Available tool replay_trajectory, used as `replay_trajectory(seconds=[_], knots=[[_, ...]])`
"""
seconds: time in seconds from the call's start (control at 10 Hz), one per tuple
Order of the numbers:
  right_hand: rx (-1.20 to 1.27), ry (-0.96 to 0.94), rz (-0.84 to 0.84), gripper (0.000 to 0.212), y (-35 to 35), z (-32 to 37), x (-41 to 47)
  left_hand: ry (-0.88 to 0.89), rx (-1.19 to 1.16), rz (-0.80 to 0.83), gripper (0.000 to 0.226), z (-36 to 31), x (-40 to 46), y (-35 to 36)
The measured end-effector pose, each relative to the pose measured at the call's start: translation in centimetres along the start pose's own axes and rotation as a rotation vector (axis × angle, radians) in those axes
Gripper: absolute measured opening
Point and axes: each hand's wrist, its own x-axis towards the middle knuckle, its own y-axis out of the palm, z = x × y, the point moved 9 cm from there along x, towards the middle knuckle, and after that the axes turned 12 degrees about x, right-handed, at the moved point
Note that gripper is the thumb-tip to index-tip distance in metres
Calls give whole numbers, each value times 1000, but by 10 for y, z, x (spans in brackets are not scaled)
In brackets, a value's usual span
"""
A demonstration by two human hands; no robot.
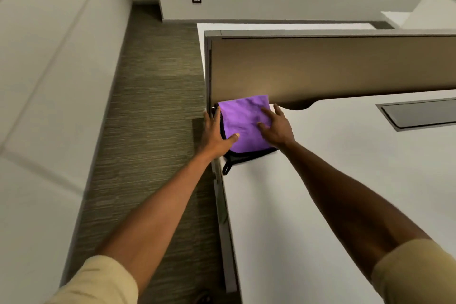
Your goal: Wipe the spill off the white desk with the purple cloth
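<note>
So the purple cloth [244, 123] is folded flat at the far left corner of the white desk [333, 180], tucked right up against the brown divider panel [320, 66]. Both hands are on it. The left hand [217, 134] sits at the cloth's left edge, right over the desk's edge, thumb lying on the purple and fingers curled round the side, more a loose hold than a clench. The right hand [275, 124] is spread flat on the right part, fingers released and pressing down. Neither hand is nearer really; the cloth sits between them.

The folded cloth runs a bit longer near-to-far than across, with a black trim and a little loop [227, 169] poking out at the near side.

Count: one cloth, two hands, one desk. I honestly can't make out any spill on the white top, so which way to wipe is a guess, probably toward the near side or the right.
</note>
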Motion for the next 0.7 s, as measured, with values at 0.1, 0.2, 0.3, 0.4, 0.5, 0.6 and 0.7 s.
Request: replay_trajectory(seconds=[0.1, 0.2, 0.3, 0.4, 0.5, 0.6, 0.7], knots=[[-357, 3, 192, 69, 57, -25, 8, 41, 254, 171, 93, 18, 14, 34], [-472, -45, 285, 72, 85, -42, -5, 89, 363, 244, 89, 30, 10, 57], [-490, -29, 269, 70, 96, -59, -8, 138, 430, 241, 86, 37, 13, 71], [-484, -1, 276, 70, 96, -58, -3, 139, 463, 264, 85, 35, 15, 72], [-453, 9, 227, 73, 90, -54, -9, 118, 535, 240, 84, 30, 16, 64], [-447, 19, 150, 77, 82, -61, -26, 128, 627, 111, 83, 21, 4, 56], [-400, 13, 179, 81, 70, -67, -35, 120, 657, -59, 71, 7, -17, 53]])
